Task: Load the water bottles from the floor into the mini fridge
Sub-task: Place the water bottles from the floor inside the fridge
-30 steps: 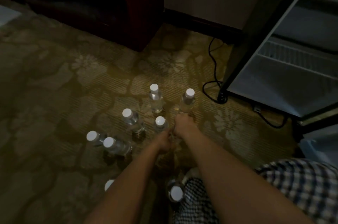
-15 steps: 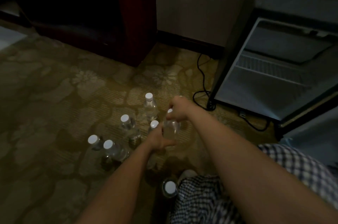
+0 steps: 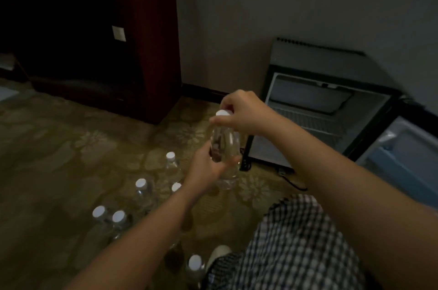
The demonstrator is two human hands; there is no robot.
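Observation:
A clear water bottle (image 3: 228, 145) with a white cap is held upright in the air, in front of the fridge's left edge. My right hand (image 3: 239, 113) pinches its neck and cap from above. My left hand (image 3: 208, 168) wraps its lower body from the left. Several more white-capped bottles stand on the carpet below: one at the back (image 3: 171, 164), one further left (image 3: 141, 191), a pair at the left (image 3: 109, 221), and one by my knee (image 3: 195, 266). The mini fridge (image 3: 327, 112) stands open at the right, its wire shelf (image 3: 312, 120) bare.
The fridge door (image 3: 407, 157) swings open at the far right. A black power cord (image 3: 291, 181) trails on the patterned carpet under the fridge. A dark red wooden cabinet (image 3: 151, 52) stands at the back left. My checked shorts (image 3: 289, 249) fill the lower right.
Both hands have lifted one bottle off the carpet, up and to the right toward the fridge. The view has tilted up, showing more wall and fridge.

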